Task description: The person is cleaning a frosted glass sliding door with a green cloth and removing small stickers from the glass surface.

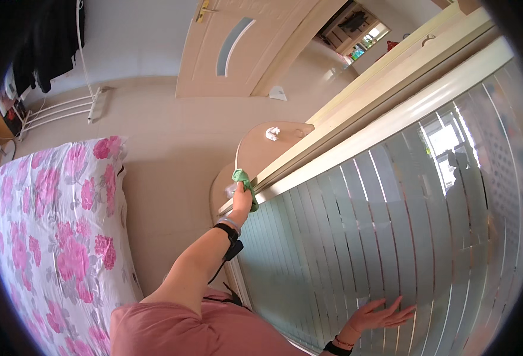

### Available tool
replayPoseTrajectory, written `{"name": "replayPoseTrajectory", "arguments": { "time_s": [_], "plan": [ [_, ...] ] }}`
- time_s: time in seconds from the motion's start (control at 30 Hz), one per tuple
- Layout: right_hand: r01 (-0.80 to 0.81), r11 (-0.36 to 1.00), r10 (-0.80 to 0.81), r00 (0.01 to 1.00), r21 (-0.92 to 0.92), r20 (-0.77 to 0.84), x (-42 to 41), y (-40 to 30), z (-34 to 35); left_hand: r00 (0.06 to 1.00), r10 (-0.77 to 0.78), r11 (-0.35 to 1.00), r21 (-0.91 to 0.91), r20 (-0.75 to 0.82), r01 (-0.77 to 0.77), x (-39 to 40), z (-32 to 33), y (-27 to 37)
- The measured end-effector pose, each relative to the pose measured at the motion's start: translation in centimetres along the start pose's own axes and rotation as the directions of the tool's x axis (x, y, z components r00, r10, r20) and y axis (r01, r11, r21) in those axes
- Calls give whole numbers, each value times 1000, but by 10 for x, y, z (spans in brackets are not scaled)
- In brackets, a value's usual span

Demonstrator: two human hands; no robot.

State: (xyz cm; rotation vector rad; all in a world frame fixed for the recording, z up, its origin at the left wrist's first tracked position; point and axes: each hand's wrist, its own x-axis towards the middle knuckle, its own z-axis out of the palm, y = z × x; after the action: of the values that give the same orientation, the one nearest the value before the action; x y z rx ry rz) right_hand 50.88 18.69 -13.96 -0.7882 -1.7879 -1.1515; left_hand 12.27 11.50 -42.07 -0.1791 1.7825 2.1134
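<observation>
My left hand (242,198), at the end of an outstretched arm, grips a green cloth (253,205). The cloth lies against the near end of the cream frame (377,129) around a sliding glass door. My right hand (379,315) is at the lower right, its fingers apart and nothing held, over the striped frosted glass panel (350,249); whether it touches the glass I cannot tell. Beyond the left hand stands a rounded shelf unit (261,147) with a crumpled white tissue (272,133) on top. A clear item beside the left hand is partly hidden.
To the left is a bed with a pink floral cover (56,213). A white clothes rack (65,109) with dark clothes stands at the upper left. An open wooden door (226,49) is at the top, with a white object (278,93) on the floor by its edge.
</observation>
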Motion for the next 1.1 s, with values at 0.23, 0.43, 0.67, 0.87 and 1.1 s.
{"name": "replayPoseTrajectory", "arguments": {
  "time_s": [0.23, 0.43, 0.67, 0.87, 1.1],
  "plan": [
    [-23, 1000, 24, 999, -15, 42, -2, -1, -3, 826, 561, 818, 179, -45, -546, -32, 39, 73],
    [-38, 999, 38, 999, -11, 38, -8, 4, -1, 579, 814, 561, 200, 45, -804, -77, 63, 208],
    [-31, 999, 33, 997, -19, 68, -8, 1, -2, 294, 954, 298, 166, -52, -940, -95, 81, 249],
    [14, 1000, -15, 998, 4, 53, -4, 0, -2, 241, 921, 211, 129, 305, -969, -92, 94, 194],
    [42, 999, -42, 999, -2, 32, 2, 0, -5, 561, 777, 530, 182, 286, -828, -74, 83, 51]
  ]
}}
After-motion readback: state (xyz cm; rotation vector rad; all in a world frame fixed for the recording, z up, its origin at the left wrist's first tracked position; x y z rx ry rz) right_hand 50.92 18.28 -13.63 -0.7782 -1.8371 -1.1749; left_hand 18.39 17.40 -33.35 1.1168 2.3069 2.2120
